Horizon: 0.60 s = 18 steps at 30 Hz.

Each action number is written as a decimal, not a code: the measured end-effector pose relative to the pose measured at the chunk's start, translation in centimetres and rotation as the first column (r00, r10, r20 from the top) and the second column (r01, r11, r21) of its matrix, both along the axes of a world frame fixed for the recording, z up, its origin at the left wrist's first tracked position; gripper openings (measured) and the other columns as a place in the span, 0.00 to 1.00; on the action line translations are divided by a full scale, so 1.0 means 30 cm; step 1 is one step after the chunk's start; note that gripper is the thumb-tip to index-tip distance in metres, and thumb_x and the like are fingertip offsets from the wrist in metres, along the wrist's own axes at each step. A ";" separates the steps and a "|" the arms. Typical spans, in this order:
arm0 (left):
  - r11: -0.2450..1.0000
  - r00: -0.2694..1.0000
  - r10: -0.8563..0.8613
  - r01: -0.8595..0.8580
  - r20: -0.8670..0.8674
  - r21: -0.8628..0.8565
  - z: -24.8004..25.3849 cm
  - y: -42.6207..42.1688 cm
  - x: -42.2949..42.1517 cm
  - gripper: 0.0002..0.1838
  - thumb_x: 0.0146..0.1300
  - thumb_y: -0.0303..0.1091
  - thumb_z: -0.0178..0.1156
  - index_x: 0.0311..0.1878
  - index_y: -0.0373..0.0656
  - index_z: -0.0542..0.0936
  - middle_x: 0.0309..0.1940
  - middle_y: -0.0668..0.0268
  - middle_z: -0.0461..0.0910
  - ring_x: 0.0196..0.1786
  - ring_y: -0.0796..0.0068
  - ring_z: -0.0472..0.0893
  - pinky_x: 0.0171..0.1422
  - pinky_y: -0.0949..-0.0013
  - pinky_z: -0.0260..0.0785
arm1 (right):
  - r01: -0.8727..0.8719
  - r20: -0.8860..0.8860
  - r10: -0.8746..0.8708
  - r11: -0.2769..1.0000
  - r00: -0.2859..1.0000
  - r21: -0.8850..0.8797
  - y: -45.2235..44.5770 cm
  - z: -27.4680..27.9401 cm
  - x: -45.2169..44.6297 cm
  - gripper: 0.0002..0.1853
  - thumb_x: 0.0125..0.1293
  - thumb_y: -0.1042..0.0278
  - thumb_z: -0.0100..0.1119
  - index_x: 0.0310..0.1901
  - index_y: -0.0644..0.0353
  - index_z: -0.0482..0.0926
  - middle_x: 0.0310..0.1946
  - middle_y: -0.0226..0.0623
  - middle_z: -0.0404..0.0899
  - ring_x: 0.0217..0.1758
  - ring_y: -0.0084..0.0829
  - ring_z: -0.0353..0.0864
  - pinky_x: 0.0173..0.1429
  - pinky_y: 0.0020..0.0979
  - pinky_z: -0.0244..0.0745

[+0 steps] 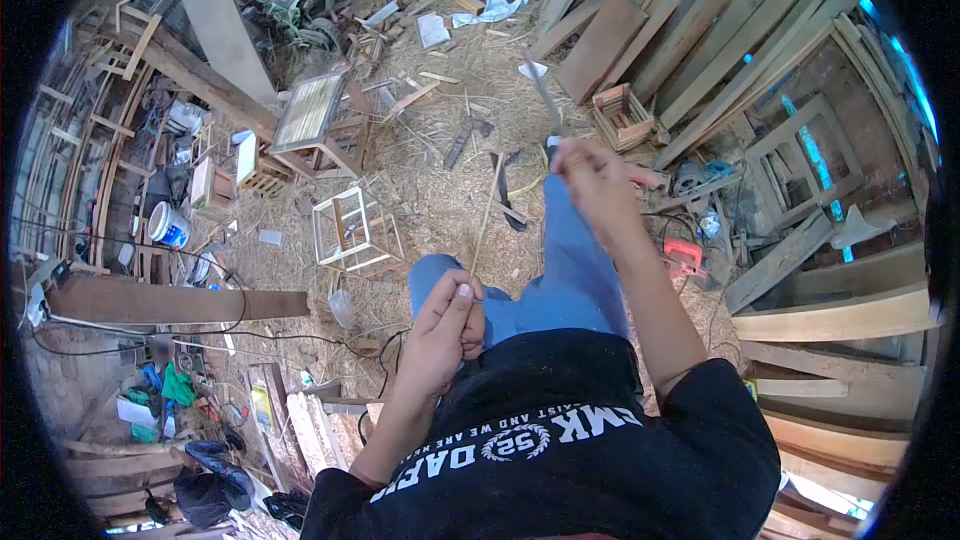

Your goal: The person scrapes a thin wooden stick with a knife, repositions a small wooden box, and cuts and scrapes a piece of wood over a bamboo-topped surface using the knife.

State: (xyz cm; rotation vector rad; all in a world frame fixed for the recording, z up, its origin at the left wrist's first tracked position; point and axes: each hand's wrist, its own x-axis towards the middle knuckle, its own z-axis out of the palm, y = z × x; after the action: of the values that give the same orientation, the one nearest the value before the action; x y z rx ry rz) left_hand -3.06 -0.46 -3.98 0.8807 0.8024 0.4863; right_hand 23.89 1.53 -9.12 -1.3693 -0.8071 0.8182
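Note:
My left hand (446, 318) is closed around the near end of a thin wooden strip (487, 212), which points forward over the floor. Above my right knee, my right hand (592, 178) is closed on the handle end of a long thin blade-like tool (541, 90); its exact kind is blurred. The tool slants up and away from me. The two hands are apart, and the strip and the tool do not touch. Dark tools (510, 190) lie on the ground beyond the strip.
A small white frame (355, 230) stands on the straw-covered floor at left, near a slatted table (312, 112). A wooden crate (622, 116) and a red power tool (684, 258) are at right. Long boards (700, 35) lean at the upper right.

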 end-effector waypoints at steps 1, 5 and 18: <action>0.999 0.999 -0.034 0.035 0.029 -0.031 -0.006 -0.005 0.010 0.10 0.86 0.39 0.42 0.49 0.46 0.70 0.19 0.76 0.57 0.19 0.87 0.51 0.22 0.76 0.43 | -0.052 0.080 0.049 0.998 0.996 0.031 -0.001 0.021 -0.047 0.18 0.77 0.51 0.62 0.39 0.60 0.83 0.25 0.20 0.72 0.27 0.13 0.64 0.29 0.23 0.57; 0.996 0.996 -0.085 0.085 0.002 -0.036 -0.004 0.002 0.026 0.10 0.86 0.40 0.42 0.49 0.47 0.69 0.18 0.77 0.55 0.19 0.85 0.50 0.23 0.74 0.43 | -0.244 -0.095 0.247 0.969 0.964 0.039 -0.012 0.066 -0.113 0.14 0.75 0.56 0.66 0.41 0.60 0.82 0.21 0.18 0.68 0.22 0.11 0.61 0.26 0.23 0.54; 0.994 0.998 -0.056 0.057 -0.008 0.091 0.051 0.071 0.102 0.13 0.85 0.42 0.44 0.48 0.44 0.71 0.26 0.71 0.69 0.20 0.85 0.61 0.26 0.76 0.61 | -0.181 0.068 0.177 0.982 0.982 0.054 0.000 0.116 -0.182 0.09 0.72 0.64 0.67 0.37 0.60 0.82 0.27 0.16 0.73 0.29 0.09 0.65 0.33 0.21 0.60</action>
State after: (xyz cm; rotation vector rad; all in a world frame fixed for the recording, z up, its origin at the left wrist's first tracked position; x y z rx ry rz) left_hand 0.00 1.67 -2.44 0.9872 0.7626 0.4742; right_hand 18.44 1.53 -5.66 -1.2871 -1.0072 0.8866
